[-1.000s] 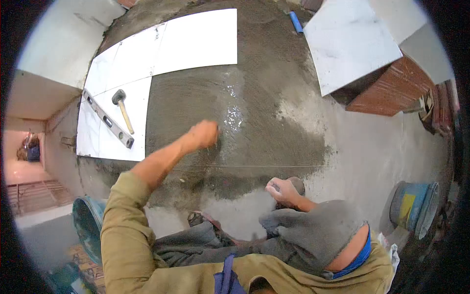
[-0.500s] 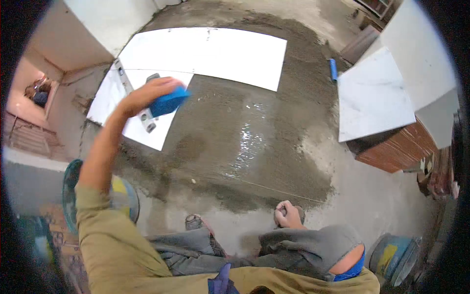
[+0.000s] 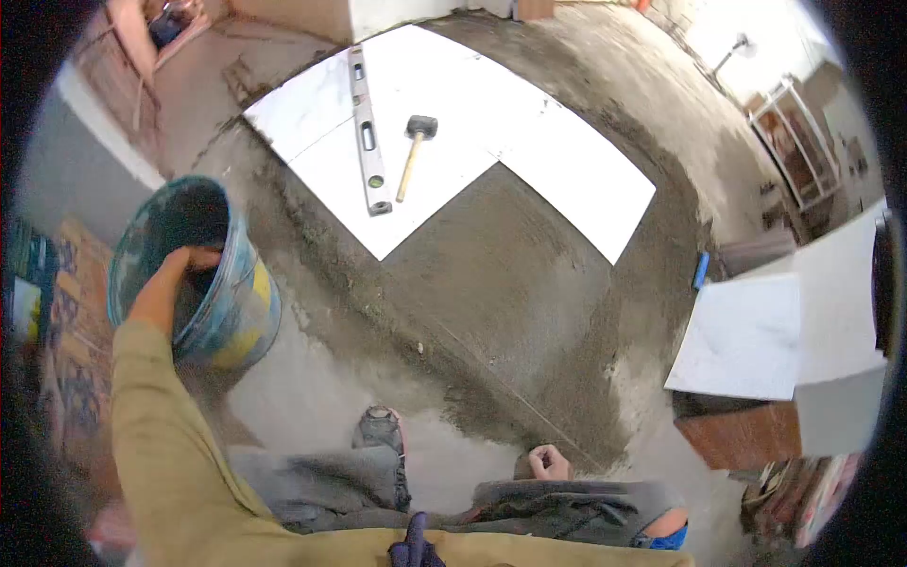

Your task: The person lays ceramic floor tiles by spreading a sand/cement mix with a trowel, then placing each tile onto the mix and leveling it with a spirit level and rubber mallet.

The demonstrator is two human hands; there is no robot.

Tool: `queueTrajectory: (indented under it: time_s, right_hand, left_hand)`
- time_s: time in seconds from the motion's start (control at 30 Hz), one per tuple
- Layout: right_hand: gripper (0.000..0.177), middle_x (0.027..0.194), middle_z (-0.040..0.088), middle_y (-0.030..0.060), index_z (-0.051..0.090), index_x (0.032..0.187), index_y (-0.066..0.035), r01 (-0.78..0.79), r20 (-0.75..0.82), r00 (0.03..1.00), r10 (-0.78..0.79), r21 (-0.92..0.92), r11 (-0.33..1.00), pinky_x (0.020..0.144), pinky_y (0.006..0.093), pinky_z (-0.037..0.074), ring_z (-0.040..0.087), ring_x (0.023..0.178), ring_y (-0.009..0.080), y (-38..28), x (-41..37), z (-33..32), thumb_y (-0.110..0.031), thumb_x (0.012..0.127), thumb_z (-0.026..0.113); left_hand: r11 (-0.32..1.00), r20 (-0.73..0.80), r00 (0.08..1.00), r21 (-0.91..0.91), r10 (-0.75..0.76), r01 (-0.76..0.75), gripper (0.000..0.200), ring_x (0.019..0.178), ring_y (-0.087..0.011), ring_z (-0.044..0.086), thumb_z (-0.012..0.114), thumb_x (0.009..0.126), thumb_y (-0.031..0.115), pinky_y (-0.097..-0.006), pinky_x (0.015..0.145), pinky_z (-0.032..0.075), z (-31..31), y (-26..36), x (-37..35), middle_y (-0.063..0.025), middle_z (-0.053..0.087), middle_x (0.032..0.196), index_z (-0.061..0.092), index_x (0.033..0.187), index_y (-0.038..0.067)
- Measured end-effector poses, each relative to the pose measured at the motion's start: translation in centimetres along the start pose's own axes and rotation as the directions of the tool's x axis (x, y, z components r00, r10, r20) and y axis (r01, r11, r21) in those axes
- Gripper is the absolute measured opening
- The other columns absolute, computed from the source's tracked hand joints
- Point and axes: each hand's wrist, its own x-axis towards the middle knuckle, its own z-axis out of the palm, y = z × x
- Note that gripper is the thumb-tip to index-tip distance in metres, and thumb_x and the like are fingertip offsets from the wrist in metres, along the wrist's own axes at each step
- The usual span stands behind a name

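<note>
The left hand (image 3: 179,269) dipped into the bucket (image 3: 241,312) at near left, its fingers hidden inside, so the grip could not be told. The right hand (image 3: 548,463) rested curled shut, well apart, at the near edge of the mortar (image 3: 491,283) spreading right of the bucket.

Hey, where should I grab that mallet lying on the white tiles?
Probably by the wooden handle's free end, from above on the right: the mallet lies flat on the tile, head pointing away, and the spirit level lies close on its left.
</note>
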Motion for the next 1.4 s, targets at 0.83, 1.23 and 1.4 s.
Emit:
queueTrajectory:
  time_s: [0.83, 1.23, 1.4]
  right_hand:
    - [0.015, 0.073, 0.068, 0.0086, 0.065, 0.090, -0.004, 0.029, 0.056, 0.998, -0.037, 0.144, 0.989, 0.064, 0.0318, 0.051, 0.063, 0.065, 0.0148, 1.6, 0.2, 0.0, -0.019, 0.088, 0.064]
    - [0.014, 0.073, 0.067, 0.0099, 0.065, 0.092, -0.004, 0.098, 0.001, 0.995, -0.099, 0.140, 0.985, 0.064, 0.0344, 0.051, 0.065, 0.065, 0.0219, 2.5, 0.2, 0.0, -0.018, 0.087, 0.064]
    - [0.011, 0.072, 0.065, 0.0092, 0.064, 0.092, -0.006, -0.079, 0.098, 0.993, 0.058, 0.222, 0.972, 0.063, 0.0329, 0.051, 0.064, 0.063, 0.0198, 2.0, 0.2, -0.6, -0.017, 0.087, 0.064]
  left_hand:
    - [0.530, 0.015, 0.880, -0.803, 0.475, -0.272, 0.091, 0.093, -0.0251, 0.065, 0.081, 0.063, 0.034, -0.0457, 0.077, 0.061, -10.7, 21.7, -8.9, -0.0102, 0.060, 0.112, 0.044, 0.142, 0.007]
    - [0.708, 0.775, 0.477, 0.054, 0.416, -0.704, 0.054, 0.098, -0.0220, 0.064, 0.075, 0.082, 0.052, -0.0375, 0.079, 0.052, 19.9, 50.8, 2.0, -0.0097, 0.069, 0.107, 0.067, 0.111, 0.007]
    - [0.555, 0.532, 0.632, 0.323, 0.564, -0.767, 0.051, 0.092, -0.0335, 0.067, 0.072, 0.084, 0.049, -0.0451, 0.078, 0.051, 23.1, 57.9, 5.7, -0.0208, 0.070, 0.097, 0.067, 0.101, 0.001]
